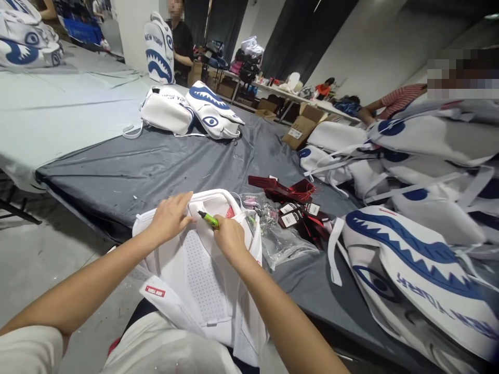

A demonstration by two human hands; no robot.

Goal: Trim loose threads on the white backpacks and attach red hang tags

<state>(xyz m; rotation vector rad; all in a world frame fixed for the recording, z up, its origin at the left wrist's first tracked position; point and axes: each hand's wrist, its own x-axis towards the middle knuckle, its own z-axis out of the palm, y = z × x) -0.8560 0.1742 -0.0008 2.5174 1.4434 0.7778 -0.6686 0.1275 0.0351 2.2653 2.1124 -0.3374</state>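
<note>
A white backpack point(206, 270) rests at the table's front edge against my body, its perforated back panel and straps facing me. My left hand point(173, 215) grips its upper left edge, fingers over the top and thumb on the near side. My right hand point(232, 239) is closed around a slim green tool with a black tip point(210, 219), pointing left just over the upper back panel; its exact kind is unclear. A small red label point(230, 212) shows near the bag's top, and a red tag point(155, 291) is on the left strap.
Right of the bag lie a clear plastic bag point(286, 246) and dark red hang tags point(304, 215). A white backpack point(421, 280) and a pile of others point(421, 150) fill the right. Two backpacks point(167, 111) lie farther back. One person stands behind an upright backpack point(159, 49).
</note>
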